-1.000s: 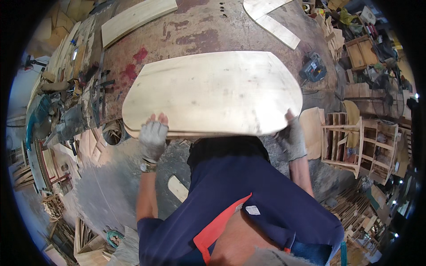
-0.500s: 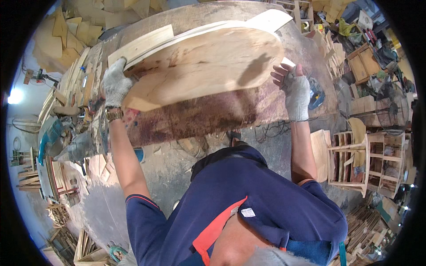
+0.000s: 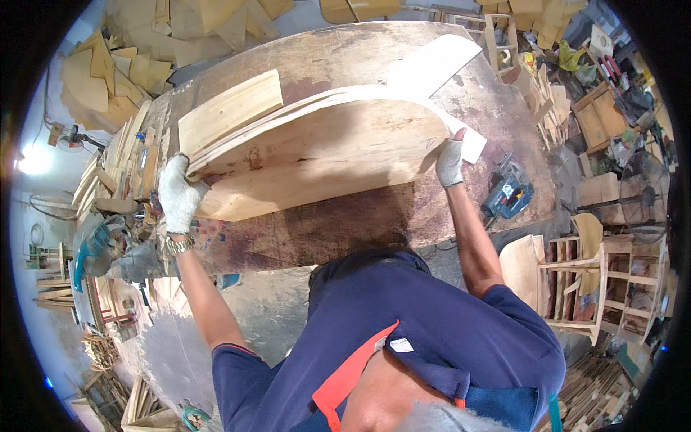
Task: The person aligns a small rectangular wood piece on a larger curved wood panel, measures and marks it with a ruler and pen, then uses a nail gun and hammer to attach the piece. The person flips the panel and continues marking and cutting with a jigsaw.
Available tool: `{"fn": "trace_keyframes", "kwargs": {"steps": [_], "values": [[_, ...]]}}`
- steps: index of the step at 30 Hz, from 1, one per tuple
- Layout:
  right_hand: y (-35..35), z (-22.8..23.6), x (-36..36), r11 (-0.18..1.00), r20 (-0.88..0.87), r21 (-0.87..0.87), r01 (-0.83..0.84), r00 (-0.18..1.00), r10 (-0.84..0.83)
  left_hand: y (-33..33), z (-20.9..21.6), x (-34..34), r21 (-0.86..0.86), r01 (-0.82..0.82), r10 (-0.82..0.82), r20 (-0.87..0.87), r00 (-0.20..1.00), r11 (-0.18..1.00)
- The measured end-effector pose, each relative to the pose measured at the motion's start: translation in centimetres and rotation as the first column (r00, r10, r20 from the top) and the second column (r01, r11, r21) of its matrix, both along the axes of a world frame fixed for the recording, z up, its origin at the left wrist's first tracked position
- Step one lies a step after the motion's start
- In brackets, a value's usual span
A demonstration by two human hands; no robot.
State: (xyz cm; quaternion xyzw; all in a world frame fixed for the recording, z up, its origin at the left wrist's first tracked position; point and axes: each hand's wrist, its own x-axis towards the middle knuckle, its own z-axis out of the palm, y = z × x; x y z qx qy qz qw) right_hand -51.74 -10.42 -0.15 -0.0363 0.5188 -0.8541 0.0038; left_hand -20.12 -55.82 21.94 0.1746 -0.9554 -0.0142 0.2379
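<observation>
A large light wooden panel (image 3: 317, 162) with a curved far edge and rounded right end is held tilted over the workbench (image 3: 288, 243). My left hand (image 3: 178, 196), in a pale knit glove, grips its left end. Closed round the right end is my right hand (image 3: 450, 163), gloved too, with the thumb on top; some fingers are hidden behind the wood. Thin pale strips or stacked edges run along the panel's far side. Just beyond lies a straight plank (image 3: 232, 111). A white flat piece (image 3: 435, 63) lies past the right end, and a smaller pale piece (image 3: 471, 141) beside my right hand.
A blue and black jigsaw (image 3: 508, 193) rests at the bench's right side. Wooden frames (image 3: 576, 277) stand on the floor at right. Offcuts (image 3: 551, 108) are heaped beyond the bench's right edge. A teal power tool (image 3: 90, 255) sits at left.
My right hand, open beside the panel before, has closed on its right end. The panel is tilted more, its far edge raised. The view has shifted, so the bench appears lower.
</observation>
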Motion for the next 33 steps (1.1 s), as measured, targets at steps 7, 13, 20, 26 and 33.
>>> {"fn": "trace_keyframes", "kwargs": {"steps": [7, 13, 20, 26, 33], "values": [[3.2, 2.6, -1.2, 0.954, -0.117, -0.100, -0.284, 0.955, 0.272, 0.3, 0.9, 0.7, -0.032, 0.142, -0.143, -0.018, 0.990, 0.989], [-0.1, 1.3, 0.0, 0.995, 0.244, -0.095, 0.001, 0.969, 0.022, -0.3, 0.5, 0.2, -0.114, 0.215, -0.221, -0.039, 0.975, 0.970], [1.1, 2.1, 0.9, 0.986, 0.046, -0.154, -0.058, 0.997, 0.066, -1.9, -0.5, 0.4, -0.109, 0.213, -0.221, -0.064, 0.973, 0.971], [-1.5, 0.8, 3.0, 0.983, 0.105, 0.132, 0.130, 0.984, -0.145, -4.6, -4.6, 3.1, -0.156, 0.022, -0.123, -0.674, 0.728, 0.987], [0.6, -1.1, 1.3, 0.932, 0.182, -0.363, 0.005, 0.981, 0.066, -7.3, -14.0, 5.4, 0.370, -0.431, 0.567, -0.597, 0.568, 0.823]]}}
